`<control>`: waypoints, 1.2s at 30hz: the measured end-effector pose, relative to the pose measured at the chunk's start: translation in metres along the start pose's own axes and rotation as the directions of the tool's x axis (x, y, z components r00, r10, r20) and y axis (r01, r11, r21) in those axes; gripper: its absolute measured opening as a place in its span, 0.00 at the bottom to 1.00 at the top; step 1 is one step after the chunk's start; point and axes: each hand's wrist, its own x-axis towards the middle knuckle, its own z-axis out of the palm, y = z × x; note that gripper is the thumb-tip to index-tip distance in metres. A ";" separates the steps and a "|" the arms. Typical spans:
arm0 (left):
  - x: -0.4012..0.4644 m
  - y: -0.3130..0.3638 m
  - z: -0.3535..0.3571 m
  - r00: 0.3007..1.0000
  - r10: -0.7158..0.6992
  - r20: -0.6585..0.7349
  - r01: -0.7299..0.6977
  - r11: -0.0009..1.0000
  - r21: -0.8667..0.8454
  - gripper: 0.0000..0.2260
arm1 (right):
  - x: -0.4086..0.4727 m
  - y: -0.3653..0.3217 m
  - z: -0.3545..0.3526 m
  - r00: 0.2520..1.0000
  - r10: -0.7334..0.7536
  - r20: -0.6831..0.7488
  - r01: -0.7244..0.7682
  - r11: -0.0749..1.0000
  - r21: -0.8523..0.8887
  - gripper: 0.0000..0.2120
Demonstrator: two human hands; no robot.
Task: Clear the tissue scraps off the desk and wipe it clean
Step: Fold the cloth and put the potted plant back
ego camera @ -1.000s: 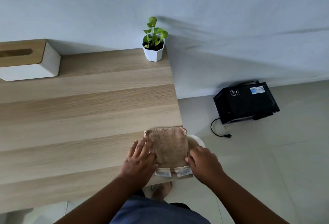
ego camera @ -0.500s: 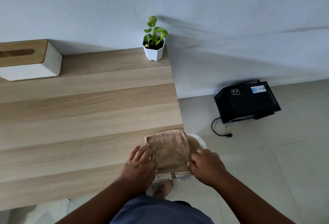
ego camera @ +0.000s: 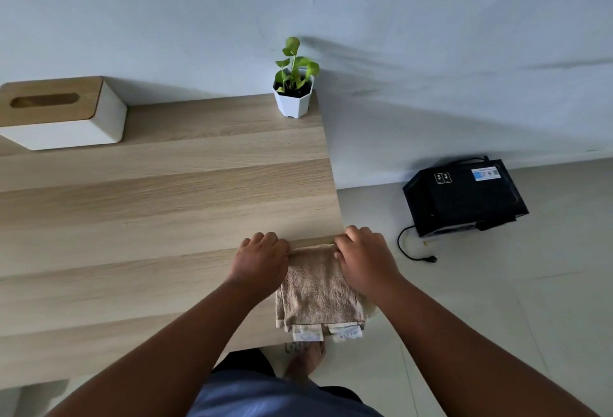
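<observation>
Since the earlier frame both my hands have shifted from the near end of the folded brown terry cloth (ego camera: 318, 287) to its far end, toward the centre of the frame; the cloth itself lies in much the same spot at the right edge of the light wood-grain desk (ego camera: 166, 217), lower centre, its white care labels overhanging the near edge. My left hand (ego camera: 260, 262) has fingers curled down at the cloth's far left corner; my right hand (ego camera: 365, 260) is curled likewise at the far right corner; both appear to pinch the far hem, though the fingertips are hidden. No tissue scraps are visible on the desk surface; I judge the clearing done and the wiping or cloth-folding in hand. To do it well: keep both corners gripped evenly, hold the cloth flat and taut, draw it in straight overlapping passes, and mind the right edge so it does not slide off. Noted: white tissue box with wooden lid (ego camera: 63, 114), upper left; small potted plant in white pot (ego camera: 293, 85), upper centre; black box appliance (ego camera: 464, 196) on the floor, right.
</observation>
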 end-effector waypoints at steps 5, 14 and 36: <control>0.005 -0.001 -0.006 0.999 0.026 0.037 -0.027 0.999 0.023 0.10 | 0.004 0.008 0.002 1.000 -0.007 -0.001 0.007 0.999 -0.032 0.07; -0.019 0.009 -0.004 0.974 0.179 -0.138 -0.179 0.984 0.010 0.14 | -0.025 -0.004 -0.004 0.984 -0.148 -0.101 0.148 0.989 -0.010 0.18; -0.059 0.028 0.020 0.940 0.339 0.039 -0.338 0.911 0.236 0.29 | -0.058 -0.039 -0.005 0.959 -0.203 0.199 0.214 0.976 -0.033 0.36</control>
